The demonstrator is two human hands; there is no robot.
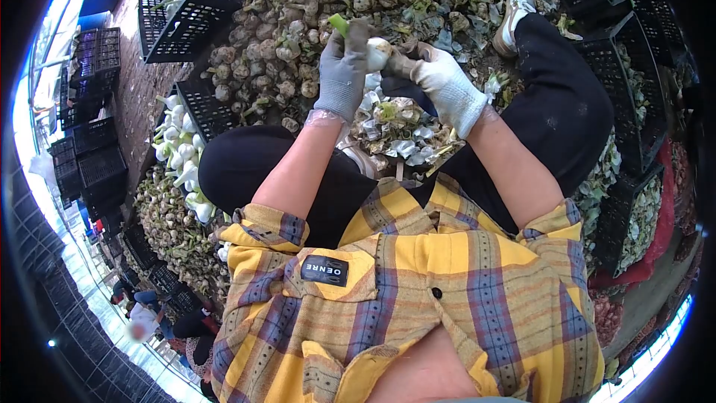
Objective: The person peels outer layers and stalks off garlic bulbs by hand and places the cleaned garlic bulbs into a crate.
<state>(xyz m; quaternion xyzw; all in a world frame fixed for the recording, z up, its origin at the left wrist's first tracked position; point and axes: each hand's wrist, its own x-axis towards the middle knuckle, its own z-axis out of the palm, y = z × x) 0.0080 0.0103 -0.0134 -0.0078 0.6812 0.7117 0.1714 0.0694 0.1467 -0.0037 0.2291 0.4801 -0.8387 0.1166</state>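
Observation:
A white bulb (377, 54), looking like garlic, is between my two gloved hands at the top centre. My left hand (343, 67), in a grey glove, is closed around the bulb's stem side, with a green stem end (339, 25) sticking out above the fingers. My right hand (441, 82), in a white glove with dirty fingertips, is closed at the bulb's other side; a dark object partly shows under it, too hidden to name. Below the hands lies a heap of loose peelings (406, 134). Unpeeled bulbs (298, 22) are piled beyond them.
Clean white bulbs (179, 145) lie by a black crate (205, 112) at my left knee. Another black crate (186, 11) stands upper left. Several crates (634, 82) line the right. A shoe (516, 21) rests by the pile. People (149, 321) sit far lower left.

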